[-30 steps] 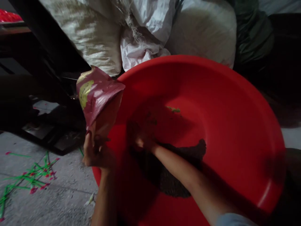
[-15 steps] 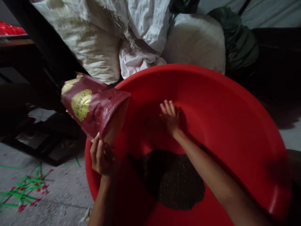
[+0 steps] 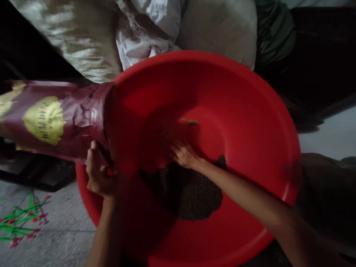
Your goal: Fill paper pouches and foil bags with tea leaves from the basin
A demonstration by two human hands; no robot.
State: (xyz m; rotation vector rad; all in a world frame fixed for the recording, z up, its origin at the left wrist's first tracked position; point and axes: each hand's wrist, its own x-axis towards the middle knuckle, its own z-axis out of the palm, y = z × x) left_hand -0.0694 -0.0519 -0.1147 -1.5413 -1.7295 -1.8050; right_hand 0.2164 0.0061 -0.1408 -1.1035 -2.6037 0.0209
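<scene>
My left hand (image 3: 101, 172) pinches the open mouth of a maroon bag (image 3: 75, 118) with gold labels. The bag lies tilted on its side over the left rim of a large red basin (image 3: 258, 148), its mouth facing into the basin. Down inside the basin, my right hand (image 3: 185, 155) is at the far edge of a dark, loose, grainy heap (image 3: 194, 196). Its fingers look stretched toward the left, though blurred, with no held object visible. A small yellowish-green strip (image 3: 189, 121) shows beyond that hand.
Pale woven sacks (image 3: 217, 33) and a dark green sack (image 3: 275, 33) stand against the basin's far side. Green sticks with red tips (image 3: 23, 218) are scattered on the grey floor (image 3: 66, 222) at left. Dark furniture legs (image 3: 36, 181) stand behind the bag.
The bag has swung flatter, its mouth now facing right. My right hand has come back from the basin's far part to the heap. The whole view has shifted.
</scene>
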